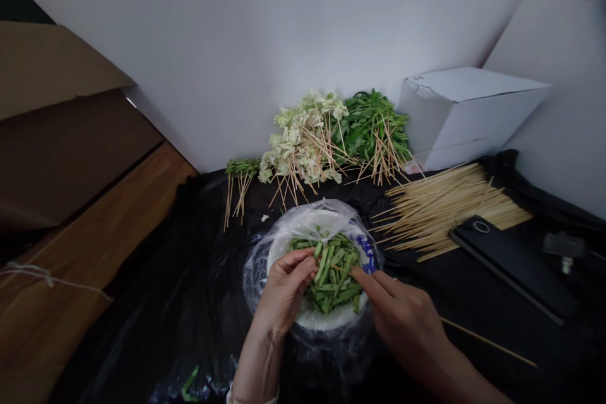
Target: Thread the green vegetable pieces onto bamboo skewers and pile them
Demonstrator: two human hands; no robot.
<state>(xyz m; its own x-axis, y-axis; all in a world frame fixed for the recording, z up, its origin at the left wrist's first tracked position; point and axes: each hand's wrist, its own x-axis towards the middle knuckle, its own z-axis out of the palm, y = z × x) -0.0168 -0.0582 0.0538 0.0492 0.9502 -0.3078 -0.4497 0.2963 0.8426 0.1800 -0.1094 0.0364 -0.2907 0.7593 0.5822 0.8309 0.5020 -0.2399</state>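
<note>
My left hand (284, 287) pinches cut green bean pieces (323, 265) between thumb and fingertips, above a bowl. My right hand (407, 312) is closed around a thin bamboo skewer (487, 342). Its point reaches left to the held beans, and its tail sticks out behind the hand to the lower right. Whether the tip has pierced the beans, I cannot tell. Beneath both hands, a white bowl with a blue pattern (367, 252) holds many loose green bean pieces (326, 300). A clear plastic bag (255, 274) lies in and around the bowl.
Along the wall lie skewered beans (243, 167), skewered pale cabbage leaves (303, 139) and skewered leafy greens (374, 126). Loose bamboo skewers (454, 202) and a dark phone (511, 265) lie right. A white box (473, 113) stands behind. Black plastic sheeting (156, 303) covers the surface.
</note>
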